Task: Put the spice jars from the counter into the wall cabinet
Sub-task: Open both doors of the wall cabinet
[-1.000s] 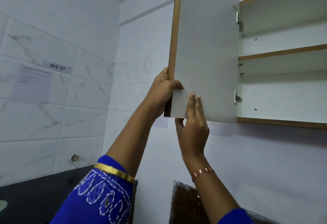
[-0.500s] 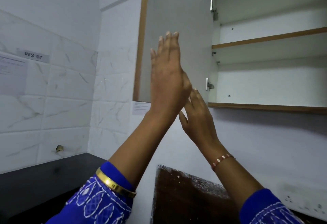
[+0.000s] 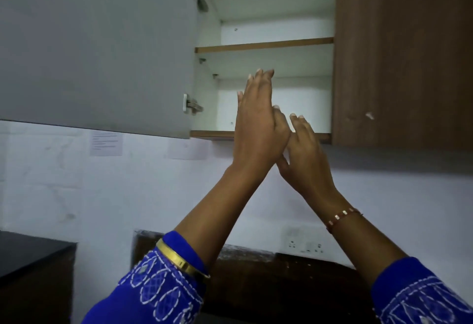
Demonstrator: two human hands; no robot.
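Grey laminate cabinet door (image 3: 97,47) is now standing swung wide; left hand (image 3: 258,129) and right hand (image 3: 304,149), both released, are leaving bare white shelves (image 3: 263,45) awaiting jars

The left hand (image 3: 258,129) and right hand (image 3: 304,154) are rising flat, empty, and touching before the wall cabinet (image 3: 276,62). Its grey door (image 3: 97,47) is standing wide open.

The left hand (image 3: 258,129) hides part of the right hand (image 3: 304,152).
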